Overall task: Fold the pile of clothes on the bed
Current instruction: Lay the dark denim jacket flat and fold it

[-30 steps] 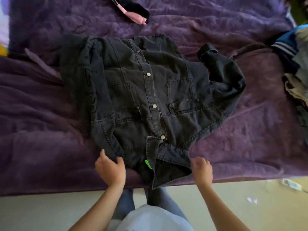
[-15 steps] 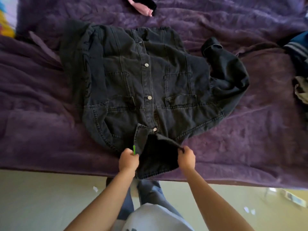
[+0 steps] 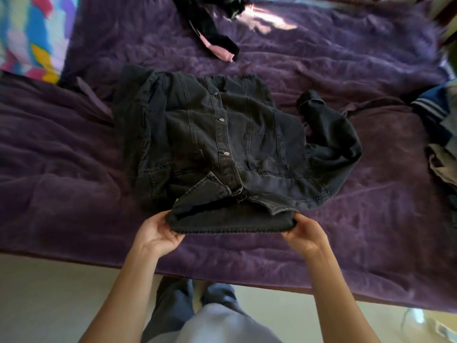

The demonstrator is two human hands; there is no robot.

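Jacket [image 3: 235, 144] lies face-up on the bed [image 3: 74, 194], hem [image 3: 232, 225] nearest me. My left hand [image 3: 155, 233] and right hand [image 3: 306, 236] each have a grip clamped on a hem corner. The fold is starting. Next, I reckon, the hem goes up toward the collar [image 3: 237, 81].

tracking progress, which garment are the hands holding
The dark denim jacket mid-bed: left hand and right hand grip its near hem. The black-and-pink garment and right-edge pile lie untouched.

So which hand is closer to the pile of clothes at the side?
Right. The right hand grips the jacket hem, below-left of the pile; the left hand grips the hem's far end.
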